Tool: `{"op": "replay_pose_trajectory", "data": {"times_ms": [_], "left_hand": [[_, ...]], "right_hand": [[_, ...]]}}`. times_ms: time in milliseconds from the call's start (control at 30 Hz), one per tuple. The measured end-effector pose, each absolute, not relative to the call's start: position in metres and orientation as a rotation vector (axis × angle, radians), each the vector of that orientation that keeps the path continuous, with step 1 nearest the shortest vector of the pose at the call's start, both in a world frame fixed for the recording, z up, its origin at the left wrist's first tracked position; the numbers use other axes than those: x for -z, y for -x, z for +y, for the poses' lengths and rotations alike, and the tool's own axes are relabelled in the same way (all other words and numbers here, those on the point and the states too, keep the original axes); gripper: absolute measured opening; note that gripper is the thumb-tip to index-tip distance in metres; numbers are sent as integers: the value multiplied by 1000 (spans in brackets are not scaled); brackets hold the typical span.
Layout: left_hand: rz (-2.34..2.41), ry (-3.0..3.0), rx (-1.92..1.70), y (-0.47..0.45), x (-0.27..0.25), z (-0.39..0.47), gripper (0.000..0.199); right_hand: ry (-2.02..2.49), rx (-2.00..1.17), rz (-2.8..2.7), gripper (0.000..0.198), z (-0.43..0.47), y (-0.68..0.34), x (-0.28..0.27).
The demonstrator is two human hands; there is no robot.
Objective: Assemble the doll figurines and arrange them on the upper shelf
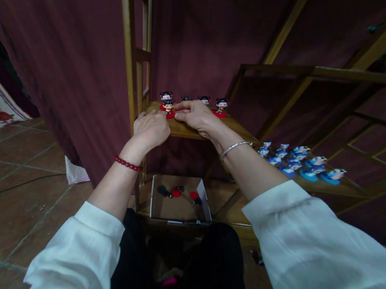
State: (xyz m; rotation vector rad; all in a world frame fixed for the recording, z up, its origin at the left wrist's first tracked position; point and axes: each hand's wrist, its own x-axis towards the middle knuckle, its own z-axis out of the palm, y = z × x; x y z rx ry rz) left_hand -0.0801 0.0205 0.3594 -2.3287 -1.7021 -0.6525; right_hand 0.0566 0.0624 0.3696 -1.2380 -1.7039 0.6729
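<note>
A small black-haired figurine (168, 107) on a red base stands near the left end of a wooden shelf, between my two hands. My right hand (195, 115) is closed, its thumb and forefinger at the right side of that base. On the other side, my left hand (152, 129) rests at the shelf end with fingers curled down, close against the base; its fingertips are hidden. Just behind stands a similar figurine (166, 96). Two more heads show above my right hand, and another figurine (222, 104) on a red base is right of it.
Below the shelf, an open cardboard box (160, 210) holds a few red-and-black figurines (176, 192). Several blue-and-white figurines (310, 171) stand in rows on a lower shelf at right. Wooden frame posts (130, 66) rise at left, before a dark red curtain (77, 60).
</note>
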Motion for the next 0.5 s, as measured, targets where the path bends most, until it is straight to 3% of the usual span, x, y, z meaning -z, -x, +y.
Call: {"op": "replay_pose_trajectory", "data": {"times_ms": [500], "left_hand": [[-1711, 2292, 684, 79, -358, 20, 37]], "right_hand": [[1254, -689, -1699, 32, 60, -57, -369]]}}
